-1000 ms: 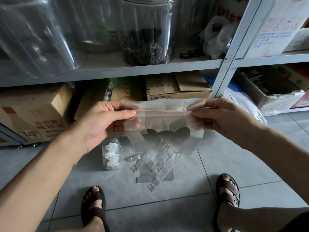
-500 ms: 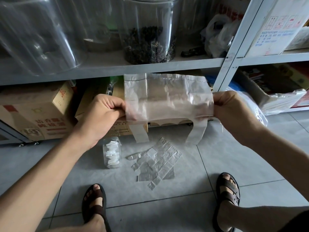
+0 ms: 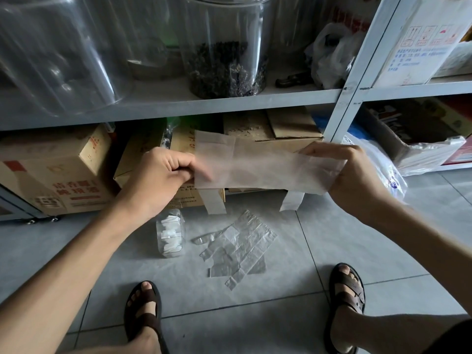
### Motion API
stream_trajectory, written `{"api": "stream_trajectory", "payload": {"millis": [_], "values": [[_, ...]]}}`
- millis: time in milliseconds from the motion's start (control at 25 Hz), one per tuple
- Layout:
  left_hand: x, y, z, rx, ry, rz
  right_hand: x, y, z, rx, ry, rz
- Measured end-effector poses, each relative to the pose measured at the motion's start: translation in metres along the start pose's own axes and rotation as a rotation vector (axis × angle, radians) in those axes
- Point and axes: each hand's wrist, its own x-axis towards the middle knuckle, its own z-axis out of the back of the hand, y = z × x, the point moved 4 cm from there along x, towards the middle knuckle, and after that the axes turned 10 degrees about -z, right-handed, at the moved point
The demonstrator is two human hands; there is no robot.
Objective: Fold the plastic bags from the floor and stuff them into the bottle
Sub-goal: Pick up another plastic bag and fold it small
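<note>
The left hand (image 3: 163, 175) pinches the left edge of a thin translucent plastic bag (image 3: 255, 167) stretched in the air; below it, a small clear plastic bottle (image 3: 169, 233) with white folded pieces inside sits on the grey tiled floor (image 3: 255, 315), just beside flat crinkled clear bags (image 3: 237, 249); the right hand (image 3: 357, 175) grips the stretched bag's right edge.

Left forearm (image 3: 76, 264) and right forearm (image 3: 408, 231) are bare. Each foot wears a dark brown open-toed sandal, left (image 3: 143, 311) and right (image 3: 347, 290), with broad straps. Dark cloth (image 3: 457, 338) covers the right leg's upper part.
</note>
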Motion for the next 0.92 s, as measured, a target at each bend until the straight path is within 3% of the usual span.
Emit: {"api": "stream_trajectory", "payload": {"millis": [80,360,680,920], "values": [[0.0,0.002,0.0,0.013,-0.015,0.005,0.001,0.0,-0.004,-0.051,0.053,0.062],[-0.003,-0.001,0.001,-0.027,0.018,0.065,0.003,-0.007,-0.007,-0.041,0.089,0.011],[-0.005,-0.013,-0.001,-0.233,0.022,0.054,0.005,-0.01,-0.007,-0.024,0.11,0.001],[-0.002,-0.008,0.002,-0.217,-0.131,-0.015,0.007,-0.014,-0.009,0.072,0.163,-0.079]]}}
